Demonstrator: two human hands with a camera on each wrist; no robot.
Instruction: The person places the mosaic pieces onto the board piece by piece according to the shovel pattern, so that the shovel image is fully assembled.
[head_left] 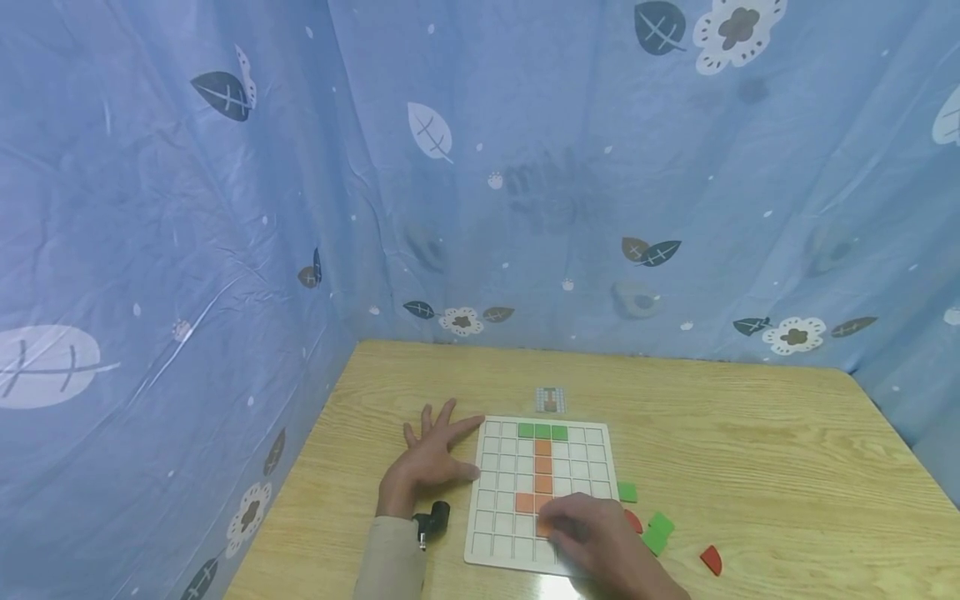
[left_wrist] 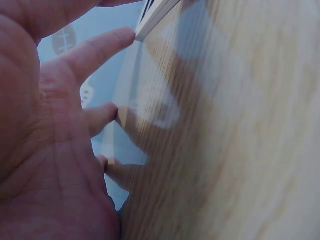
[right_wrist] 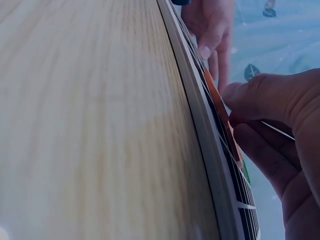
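Right hand (head_left: 588,529) curled, hold unclear, over gridded board (head_left: 506,463) holding coloured tiles (head_left: 543,465); left hand (head_left: 431,460) spread, empty.

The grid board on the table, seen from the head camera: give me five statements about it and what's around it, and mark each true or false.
1. Three green tiles form a row near the far edge of the grid board. True.
2. The left hand holds a tile. False: the left hand is spread at the board's left edge, with no tile in it.
3. The small pattern card lies beyond the board's far edge. True.
4. The right hand is over the near part of the board. True.
5. Every red piece lies left of the board. False: one red piece lies to its right.
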